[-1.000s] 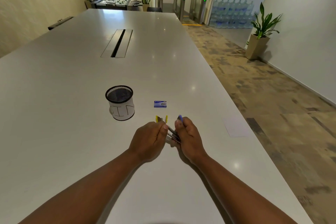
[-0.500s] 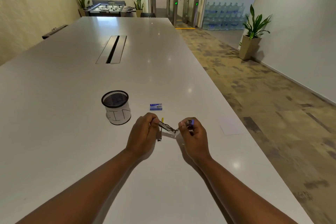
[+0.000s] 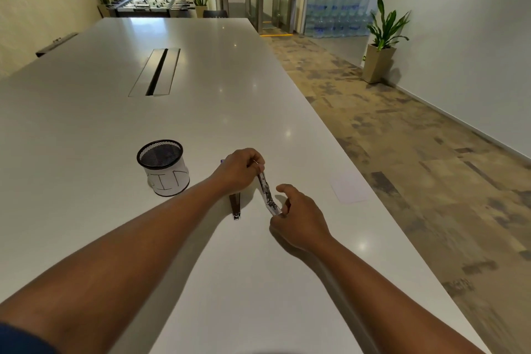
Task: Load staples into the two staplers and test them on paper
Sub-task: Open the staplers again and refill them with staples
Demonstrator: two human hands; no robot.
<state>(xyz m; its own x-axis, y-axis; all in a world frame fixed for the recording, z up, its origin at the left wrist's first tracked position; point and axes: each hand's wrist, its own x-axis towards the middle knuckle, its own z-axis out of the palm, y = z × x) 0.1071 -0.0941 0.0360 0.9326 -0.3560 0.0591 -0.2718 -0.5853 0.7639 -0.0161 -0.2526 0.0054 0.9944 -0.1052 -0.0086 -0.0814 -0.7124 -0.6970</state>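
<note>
Both forearms stretched forward, bare, converging. Left hand [image 3: 240, 169] knuckles up, fingers curled, pinching something thin at the fingertips. Right hand [image 3: 298, 217] lower and nearer, thumb raised, fingers curled inward in a pinch. Hands close together, not touching.

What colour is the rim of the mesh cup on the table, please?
Black, seen in the head view: rim of the mesh cup.

Table [image 3: 201, 72]: long, white, glossy, with a cable slot [image 3: 156, 72]
Floor [image 3: 402, 138]: mottled brown-grey carpet
Right wall: pale; potted plant [image 3: 382, 43] beside it
Far end: foosball table [image 3: 149, 4], plants, water bottles [image 3: 336, 16]
</note>
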